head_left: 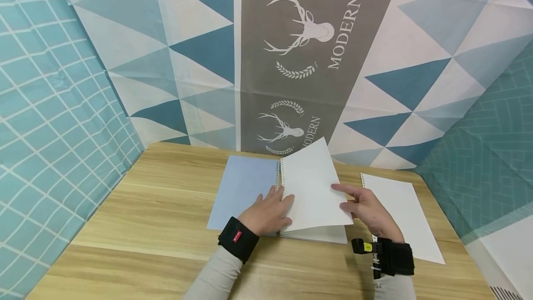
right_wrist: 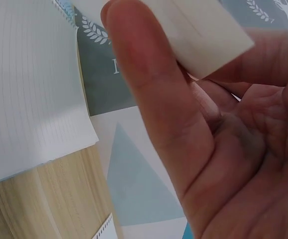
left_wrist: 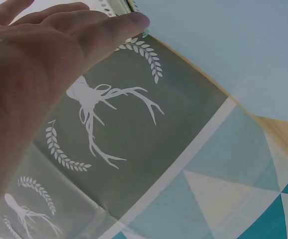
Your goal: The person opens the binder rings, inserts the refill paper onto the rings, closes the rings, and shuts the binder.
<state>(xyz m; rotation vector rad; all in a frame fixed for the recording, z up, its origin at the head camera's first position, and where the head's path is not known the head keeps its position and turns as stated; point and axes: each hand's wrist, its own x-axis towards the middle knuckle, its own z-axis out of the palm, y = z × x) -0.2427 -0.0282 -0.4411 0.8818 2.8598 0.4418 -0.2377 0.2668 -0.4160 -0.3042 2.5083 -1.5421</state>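
A notebook lies open on the table, its pale blue cover point(head_left: 245, 189) turned to the left of the ring-holed binding. On the right side, a white page point(head_left: 314, 189) is raised, its far corner standing up above the table's back edge. My right hand point(head_left: 368, 209) pinches this page at its right edge; in the right wrist view, the page's corner point(right_wrist: 203, 40) shows between thumb and fingers. Below it, lined paper point(right_wrist: 29, 99) shows. My left hand point(head_left: 266, 212) rests at the binding with fingers spread, its fingertips on the page's left margin.
To the right, a white sheet with a holed edge point(head_left: 405, 216) lies on the wooden table point(head_left: 137, 216), partly behind my right hand and wrist. Patterned cloth point(head_left: 200, 59) hangs just behind the table, with blue-green cloths at both sides.
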